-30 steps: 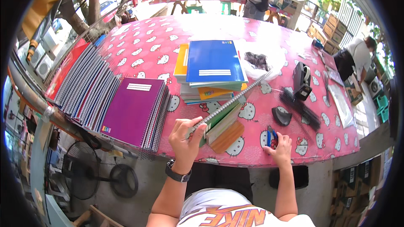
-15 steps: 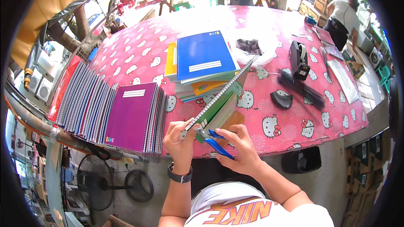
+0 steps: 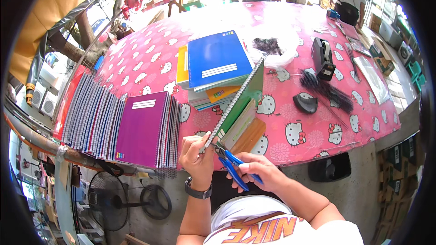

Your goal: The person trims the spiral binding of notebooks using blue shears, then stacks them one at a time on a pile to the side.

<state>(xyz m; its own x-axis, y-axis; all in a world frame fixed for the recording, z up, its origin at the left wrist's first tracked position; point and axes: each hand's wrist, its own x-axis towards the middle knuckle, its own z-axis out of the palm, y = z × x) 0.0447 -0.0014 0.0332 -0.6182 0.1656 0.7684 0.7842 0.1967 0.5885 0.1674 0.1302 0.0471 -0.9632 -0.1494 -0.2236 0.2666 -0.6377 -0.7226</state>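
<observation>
At the near edge of the pink patterned surface [image 3: 150, 59], the left hand [image 3: 196, 156] pinches the green spiral-bound notebook [image 3: 240, 104], tilted spine-up, exposing its wire end to the blue-handled pliers [image 3: 232, 162] gripped in the closed right hand [image 3: 260, 172].

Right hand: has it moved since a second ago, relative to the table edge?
Yes. The right hand left the table's near edge, picked up blue-handled pliers and moved left to the green spiral notebook.
</observation>
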